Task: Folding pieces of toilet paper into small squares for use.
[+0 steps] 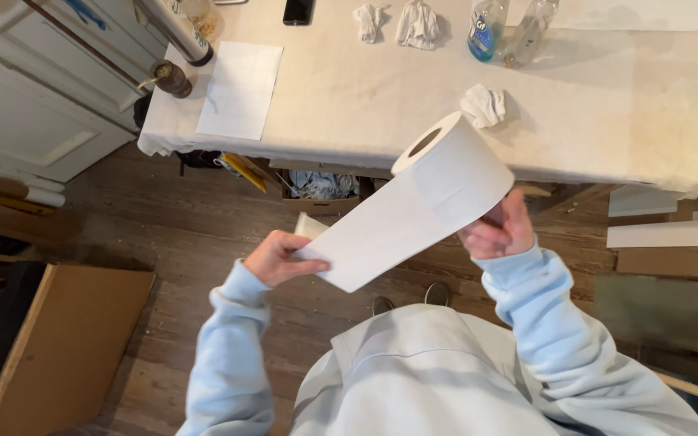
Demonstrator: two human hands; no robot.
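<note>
I hold a white paper towel roll (456, 165) in front of my chest, its hollow core facing up and left. My right hand (501, 230) grips the roll from underneath at its right end. A loose sheet (381, 234) hangs off the roll down to the left, and my left hand (278, 257) pinches its free edge between thumb and fingers. Both arms wear light blue sleeves. The roll hovers just off the front edge of the table (607, 121).
The white-covered table holds several crumpled paper wads (483, 105), a spray bottle with blue liquid (486, 29), a clear bottle (528, 34), a flat white sheet (241, 89) and a black phone (298, 10). A cardboard panel (58, 347) lies on the wooden floor at left.
</note>
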